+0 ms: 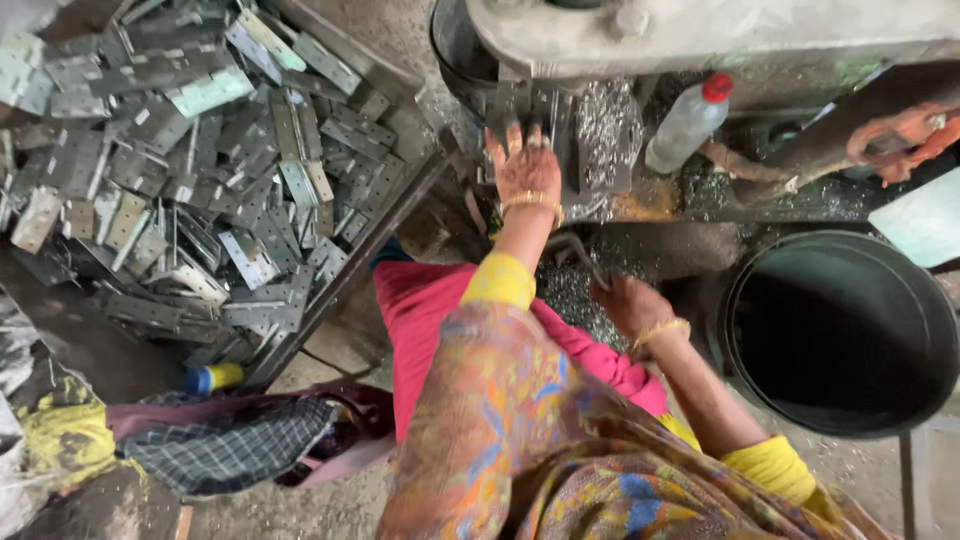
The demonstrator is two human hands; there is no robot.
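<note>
- Reaching forward, the person's left hand (525, 168) lies flat against the base of the grey press machine (700, 35), its fingers (514, 137) stretched out and slightly spread, pressing on the machine's work spot; whether anything sits under them cannot be told.
- The right hand (628, 303) is lower and nearer the body, fingers curled around the end of a thin curved metal lever (575, 250); the grip looks closed, though the view is blurred there.
- Both wrists carry gold bangles, and yellow sleeves show on both arms above a pink and patterned garment.
- Metal swarf (605, 120) lies in a glittering heap on the machine bed just right of the left hand, and more shavings cover the ground between the two hands.
- A clear plastic bottle with a red cap (690, 122) stands tilted on the bed, near the swarf and right of it.
- A large pile of flat perforated metal plates (190, 160) fills a tray (395, 215) on the person's left, well apart from the hands.
- A round black bucket (842, 330) stands open just right of the right arm.
- A checked cloth (225, 440) lies on the floor at lower left, with a blue-and-yellow bottle (212, 378) beside it.
</note>
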